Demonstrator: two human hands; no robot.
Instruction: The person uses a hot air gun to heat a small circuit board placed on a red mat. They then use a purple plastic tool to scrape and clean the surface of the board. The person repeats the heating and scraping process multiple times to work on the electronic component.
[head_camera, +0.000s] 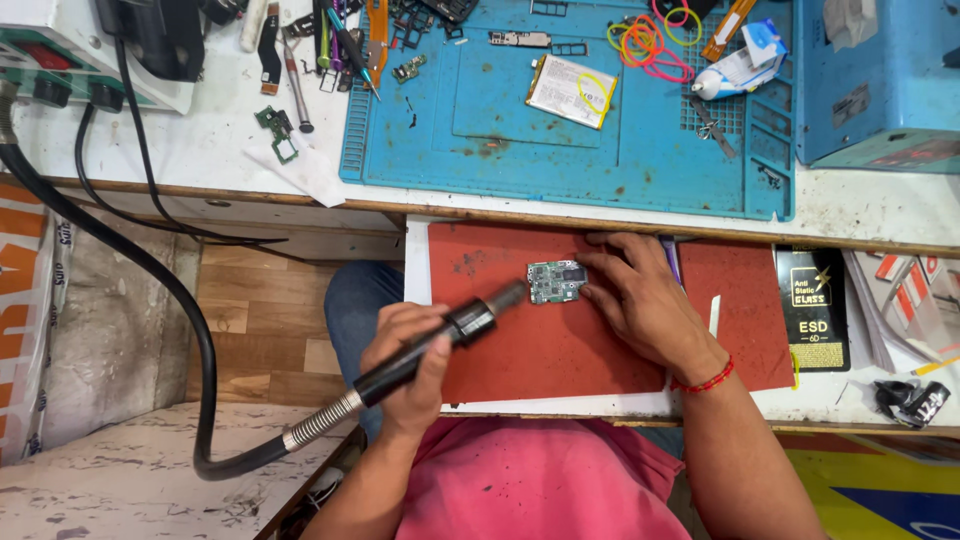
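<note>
The left hand was clenched around a black hot-air wand, its fingers wrapped on the grip, with the metal nozzle aimed up and to the right at a small green circuit board. The nozzle tip sat just beside the board's left edge; whether it touched could not be told. The board lay flat on a red mat on a pull-out shelf below the worktop. The right hand rested palm down on the mat, fingers spread and released, their tips touching the board's right edge (a red thread band circled that wrist). A thick black hose ran from the wand's base, looping down to the left and up toward the worktop. Farther up, a blue mat carried a phone battery, coloured rubber bands and small parts.
</note>
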